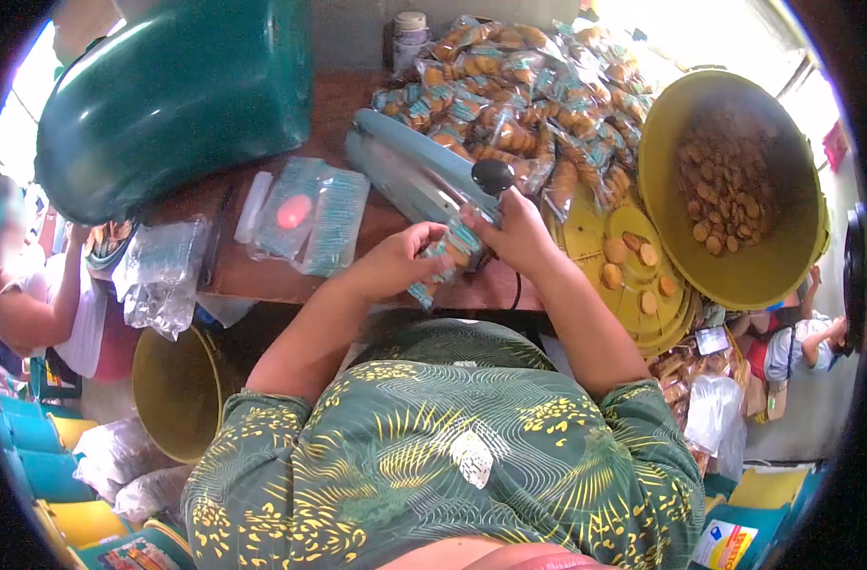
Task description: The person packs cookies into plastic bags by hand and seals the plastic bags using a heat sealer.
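Observation:
Between my two hands is a clear packet with teal print [445, 258], with brown biscuits inside. My left hand [395, 264] has its fingers closed round the packet's left side. My right hand [514, 233] pinches its upper right end, beside the black knob [492, 176] of a light blue sealer [395, 157]. The packet lies against the near end of the sealer. Flat printed bags [334, 223] lie to the left, with a pink round thing [294, 211] on them. Behind the sealer is a heap of filled biscuit packets [519, 90].
A yellow tub of biscuits [728, 190] leans at the right, by a yellow lid [585, 237] with loose biscuits. A large green tub [182, 104] stands at the left. Clear bags [163, 271] hang over the table [206, 204] edge. A person [44, 294] is at the far left.

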`<state>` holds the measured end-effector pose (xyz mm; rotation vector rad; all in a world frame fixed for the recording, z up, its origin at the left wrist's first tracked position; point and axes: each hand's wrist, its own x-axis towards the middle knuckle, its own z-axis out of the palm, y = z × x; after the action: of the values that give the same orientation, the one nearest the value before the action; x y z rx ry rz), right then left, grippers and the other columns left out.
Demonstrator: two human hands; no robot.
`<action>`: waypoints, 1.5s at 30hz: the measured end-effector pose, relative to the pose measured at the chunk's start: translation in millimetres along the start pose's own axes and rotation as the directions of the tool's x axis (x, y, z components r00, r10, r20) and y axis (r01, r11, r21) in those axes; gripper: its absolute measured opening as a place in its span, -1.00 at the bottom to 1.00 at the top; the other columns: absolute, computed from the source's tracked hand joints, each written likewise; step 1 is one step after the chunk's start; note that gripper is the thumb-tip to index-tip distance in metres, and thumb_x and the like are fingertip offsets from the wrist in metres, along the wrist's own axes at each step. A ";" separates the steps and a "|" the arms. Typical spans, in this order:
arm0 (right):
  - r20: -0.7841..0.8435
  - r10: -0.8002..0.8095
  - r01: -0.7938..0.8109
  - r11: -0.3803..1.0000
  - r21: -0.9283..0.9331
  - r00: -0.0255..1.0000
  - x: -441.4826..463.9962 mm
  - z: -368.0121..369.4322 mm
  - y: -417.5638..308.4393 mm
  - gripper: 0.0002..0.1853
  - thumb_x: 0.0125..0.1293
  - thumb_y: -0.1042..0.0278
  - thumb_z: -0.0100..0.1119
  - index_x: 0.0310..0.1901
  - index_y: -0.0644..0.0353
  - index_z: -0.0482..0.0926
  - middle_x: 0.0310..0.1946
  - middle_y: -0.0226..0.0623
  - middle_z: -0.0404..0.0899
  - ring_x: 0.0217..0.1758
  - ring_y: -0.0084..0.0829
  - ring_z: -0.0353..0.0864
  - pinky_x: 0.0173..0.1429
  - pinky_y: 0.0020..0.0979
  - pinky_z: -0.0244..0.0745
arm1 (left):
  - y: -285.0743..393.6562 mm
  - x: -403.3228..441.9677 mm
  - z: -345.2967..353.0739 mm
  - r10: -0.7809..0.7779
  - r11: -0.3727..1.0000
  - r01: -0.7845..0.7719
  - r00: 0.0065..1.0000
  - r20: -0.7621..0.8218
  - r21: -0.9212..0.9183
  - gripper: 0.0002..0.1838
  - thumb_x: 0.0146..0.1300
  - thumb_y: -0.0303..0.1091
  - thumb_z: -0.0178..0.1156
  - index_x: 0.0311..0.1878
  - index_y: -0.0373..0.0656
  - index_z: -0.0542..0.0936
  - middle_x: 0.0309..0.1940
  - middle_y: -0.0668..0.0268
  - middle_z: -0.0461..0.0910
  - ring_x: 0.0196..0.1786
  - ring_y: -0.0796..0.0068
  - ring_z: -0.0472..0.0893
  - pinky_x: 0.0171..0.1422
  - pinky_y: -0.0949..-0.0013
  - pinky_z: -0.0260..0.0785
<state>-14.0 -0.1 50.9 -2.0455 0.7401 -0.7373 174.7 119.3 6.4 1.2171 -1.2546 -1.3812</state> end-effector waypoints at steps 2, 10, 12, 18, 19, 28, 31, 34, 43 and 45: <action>-0.020 -0.178 0.176 0.981 -0.078 0.984 26.4 -1.2 17.9 -0.44 0.19 0.55 0.40 0.24 0.16 0.49 -0.01 -0.21 0.64 0.08 -0.38 0.63 0.17 -0.35 0.53 | 9.7 -3.9 -10.1 -0.064 0.996 0.060 0.995 -0.081 -0.061 -0.29 0.34 -0.13 0.34 0.39 -0.34 0.30 0.10 0.21 0.57 0.06 0.50 0.59 0.03 0.38 0.55; -0.009 -0.254 0.253 0.966 -0.052 0.967 49.1 -29.5 -55.4 -0.59 0.41 0.61 -0.09 0.27 0.24 0.42 0.04 -0.02 0.64 0.18 -0.15 0.62 0.26 -0.21 0.48 | 11.1 6.4 -53.3 -0.120 0.987 0.102 0.983 -0.138 -0.126 -0.34 0.35 -0.19 0.33 0.36 -0.36 0.32 0.11 0.17 0.59 0.04 0.48 0.63 0.01 0.38 0.57; 0.009 -0.186 0.186 0.979 -0.083 0.983 44.7 -15.4 -48.1 -0.60 0.42 0.60 -0.09 0.27 0.24 0.42 0.08 0.04 0.62 0.23 -0.09 0.60 0.28 -0.19 0.47 | 19.5 0.5 -53.1 -0.088 0.994 0.079 0.988 -0.125 -0.080 -0.35 0.36 -0.19 0.32 0.35 -0.38 0.34 0.16 0.15 0.57 0.09 0.46 0.61 0.09 0.36 0.55; 0.030 0.006 -0.006 1.000 0.001 1.000 36.8 2.0 -10.5 -0.55 0.44 0.64 -0.16 0.31 0.15 0.39 0.07 -0.08 0.65 0.03 -0.31 0.68 0.19 -0.28 0.54 | 21.1 -3.1 -56.8 -0.069 0.997 0.074 0.986 -0.149 0.026 -0.36 0.36 -0.19 0.32 0.35 -0.41 0.36 0.23 0.14 0.53 0.24 0.40 0.54 0.30 0.31 0.42; 0.030 0.020 -0.020 1.000 0.014 0.999 36.4 3.1 -7.6 -0.57 0.44 0.62 -0.15 0.29 0.14 0.41 0.05 -0.07 0.66 0.06 -0.25 0.68 0.19 -0.26 0.53 | 25.9 -4.4 -57.7 -0.110 0.993 0.115 0.983 -0.149 0.023 -0.35 0.36 -0.19 0.32 0.35 -0.41 0.35 0.24 0.13 0.53 0.26 0.38 0.52 0.33 0.30 0.39; 0.012 0.002 -0.004 0.993 0.115 1.000 36.3 6.0 -4.5 -0.70 0.46 0.56 -0.12 0.11 0.22 0.54 -0.03 -0.10 0.70 0.06 -0.25 0.68 0.18 -0.29 0.52 | -6.2 17.5 -77.5 -0.025 0.994 0.050 0.973 -0.230 0.101 -0.44 0.39 -0.11 0.29 0.29 -0.29 0.44 -0.12 0.32 0.65 -0.37 0.71 0.43 -0.33 0.51 0.29; 0.000 -0.019 0.019 0.995 0.096 1.000 37.3 7.4 -3.0 -0.70 0.48 0.58 -0.14 0.11 0.25 0.55 -0.03 -0.19 0.70 0.01 -0.36 0.67 0.18 -0.34 0.52 | 1.0 18.0 -69.5 0.003 0.993 0.024 0.972 -0.236 0.112 -0.47 0.40 -0.11 0.28 0.25 -0.28 0.45 -0.11 0.31 0.66 -0.31 0.67 0.50 -0.29 0.50 0.34; 0.008 0.012 -0.012 0.996 0.088 1.000 36.1 5.0 -6.5 -0.73 0.49 0.56 -0.13 0.09 0.27 0.56 -0.04 -0.19 0.70 0.03 -0.36 0.67 0.20 -0.35 0.51 | 2.4 21.3 -56.4 0.086 0.992 -0.058 0.962 -0.260 0.112 -0.49 0.40 -0.11 0.28 0.23 -0.29 0.46 -0.10 0.27 0.66 -0.18 0.57 0.60 -0.21 0.44 0.45; -0.195 -0.236 0.266 0.953 0.144 0.952 -18.7 -32.6 -49.0 -0.75 0.41 0.54 0.09 0.08 0.18 0.57 0.19 -0.14 0.54 0.25 -0.23 0.55 0.23 -0.30 0.51 | 108.0 -24.3 -1.7 -0.509 0.687 0.177 0.809 0.293 0.705 -0.35 0.31 0.00 0.34 0.33 -0.15 0.42 0.04 0.15 0.62 0.07 0.25 0.63 0.09 0.20 0.53; -0.192 -0.233 0.269 0.943 0.194 0.954 -37.1 -48.7 -46.8 -0.73 0.38 0.54 0.14 0.09 0.16 0.57 0.28 -0.18 0.47 0.32 -0.24 0.49 0.24 -0.28 0.51 | 134.8 -20.5 -5.2 -0.359 0.681 -0.165 0.774 0.522 0.713 -0.35 0.30 0.02 0.33 0.31 -0.17 0.44 0.05 0.15 0.62 0.09 0.26 0.62 0.17 0.23 0.49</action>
<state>-62.1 25.5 105.4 -1.9112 0.4663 -1.0974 181.9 125.4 142.5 1.3887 -2.4450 -1.4704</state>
